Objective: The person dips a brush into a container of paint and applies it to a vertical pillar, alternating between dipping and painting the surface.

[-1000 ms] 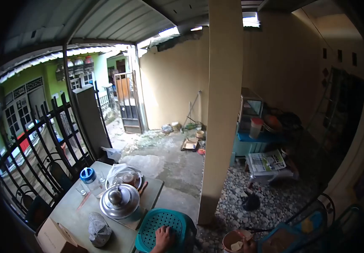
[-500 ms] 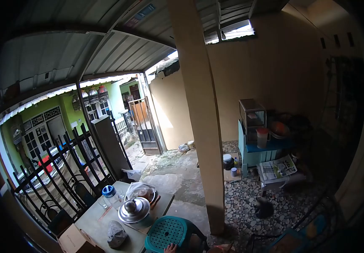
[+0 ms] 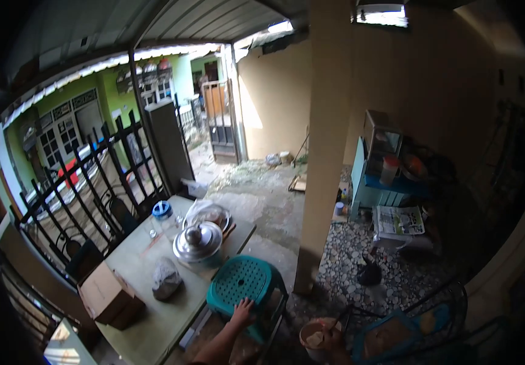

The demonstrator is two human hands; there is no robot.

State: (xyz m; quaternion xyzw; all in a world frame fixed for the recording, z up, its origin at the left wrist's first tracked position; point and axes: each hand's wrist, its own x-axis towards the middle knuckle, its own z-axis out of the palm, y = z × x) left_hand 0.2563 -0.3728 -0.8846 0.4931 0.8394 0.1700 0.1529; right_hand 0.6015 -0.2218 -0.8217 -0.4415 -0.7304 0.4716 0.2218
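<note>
A green plastic stool [image 3: 241, 281] with a perforated seat stands beside the table. My left hand [image 3: 243, 311] lies on the near edge of its seat, fingers spread. Lower down, my right hand [image 3: 334, 338] is closed at the right rim of a small orange-brown bucket [image 3: 312, 342], which has pale contents; the hand is in shadow. On the table, near the stool, sits a large lidded metal pot [image 3: 198, 243]. A grey plastic bag [image 3: 166, 280] with something inside lies to the left of the pot.
The pale table [image 3: 147, 340] also bears a cardboard box [image 3: 109, 295], a blue-lidded jug [image 3: 162, 210] and a clear plastic bag [image 3: 209, 213]. A pillar [image 3: 323, 152] rises beyond the stool. Blue chairs [image 3: 390, 334] stand at lower right, near a newspaper-topped box [image 3: 401, 222].
The view has tilted down, so the table, stool and bucket show higher up. My left forearm and my right hand at the bucket are now visible. The left hand stays on the stool.
</note>
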